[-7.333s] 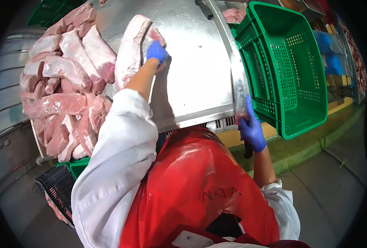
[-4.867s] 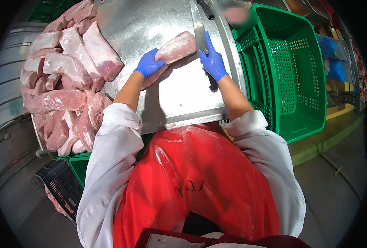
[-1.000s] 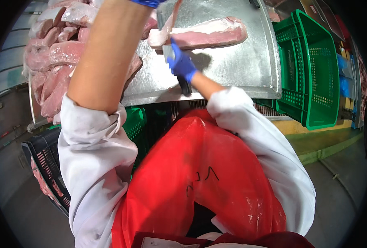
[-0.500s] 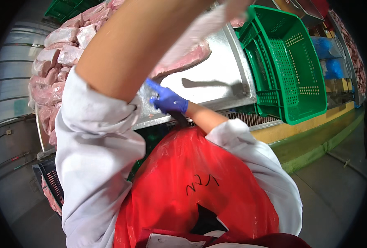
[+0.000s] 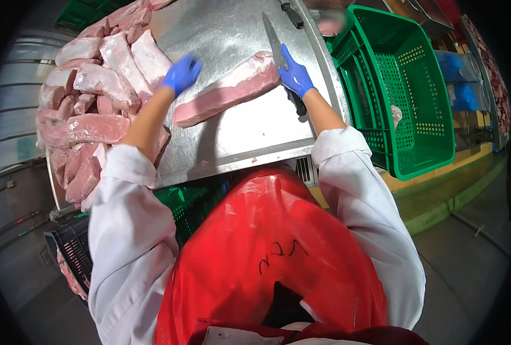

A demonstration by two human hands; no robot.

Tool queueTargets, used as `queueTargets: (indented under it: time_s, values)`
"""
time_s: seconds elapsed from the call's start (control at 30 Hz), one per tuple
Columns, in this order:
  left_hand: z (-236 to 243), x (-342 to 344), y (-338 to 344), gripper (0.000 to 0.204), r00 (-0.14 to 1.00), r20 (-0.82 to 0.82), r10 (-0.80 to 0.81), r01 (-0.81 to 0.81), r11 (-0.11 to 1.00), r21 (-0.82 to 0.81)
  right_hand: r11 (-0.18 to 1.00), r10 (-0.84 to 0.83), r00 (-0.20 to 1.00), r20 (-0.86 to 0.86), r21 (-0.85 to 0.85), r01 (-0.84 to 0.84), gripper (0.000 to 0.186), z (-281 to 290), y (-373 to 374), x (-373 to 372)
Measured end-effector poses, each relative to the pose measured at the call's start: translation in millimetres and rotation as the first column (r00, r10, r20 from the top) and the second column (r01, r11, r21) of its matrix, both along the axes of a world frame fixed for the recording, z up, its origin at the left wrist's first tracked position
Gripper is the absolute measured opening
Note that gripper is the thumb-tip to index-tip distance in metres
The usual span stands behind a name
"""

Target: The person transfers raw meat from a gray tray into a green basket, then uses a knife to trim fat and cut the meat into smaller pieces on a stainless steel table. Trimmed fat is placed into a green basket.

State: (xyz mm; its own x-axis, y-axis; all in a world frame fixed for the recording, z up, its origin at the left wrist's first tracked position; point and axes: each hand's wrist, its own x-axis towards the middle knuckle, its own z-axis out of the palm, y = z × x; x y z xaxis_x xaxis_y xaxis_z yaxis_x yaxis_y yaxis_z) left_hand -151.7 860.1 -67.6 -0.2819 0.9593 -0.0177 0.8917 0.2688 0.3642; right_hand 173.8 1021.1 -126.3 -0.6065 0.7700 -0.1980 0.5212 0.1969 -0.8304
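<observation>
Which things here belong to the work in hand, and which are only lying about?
In use:
- long pink slab of raw meat on the steel table
- long steel knife held in the right hand
- left hand, above the slab's left part

Lying about:
- pile of raw meat pieces
- green plastic crate
- second black-handled knife

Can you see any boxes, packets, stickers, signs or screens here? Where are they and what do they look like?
Green crate: right of the steel table, a boxy plastic basket with holed walls.
Dark crate: low on the left, below the table, black lattice.
Red apron: a dark handwritten mark on its front.
No packets, signs or screens show.
</observation>
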Motion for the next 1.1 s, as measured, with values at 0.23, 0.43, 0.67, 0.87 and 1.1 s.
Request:
queueTargets:
  time_s: [0.23,0.43,0.67,0.87,1.1]
  values:
    - [-143,10,-134,0.019,0.984,0.02,0.179,-0.174,0.921,0.349,0.98,-0.032,0.995,-0.093,-0.201,0.013,0.079,-11,-84,46]
    - [-153,20,-136,0.016,0.929,0.251,0.271,-0.343,0.887,0.31,0.972,0.103,0.992,-0.076,-0.203,-0.117,0.079,-14,-127,64]
    - [-34,139,11,0.027,0.975,0.177,0.133,-0.181,0.938,0.294,0.957,-0.213,0.929,-0.303,-0.255,0.137,0.078,30,-76,138]
    - [-53,150,103,0.053,0.962,-0.091,0.256,-0.265,0.959,-0.105,0.927,-0.351,0.784,-0.511,-0.306,0.215,0.088,-22,19,17]
    - [-65,107,102,0.051,0.944,0.148,0.295,-0.266,0.945,-0.189,0.916,-0.091,0.938,-0.334,-0.398,-0.053,0.083,-26,-48,-22]
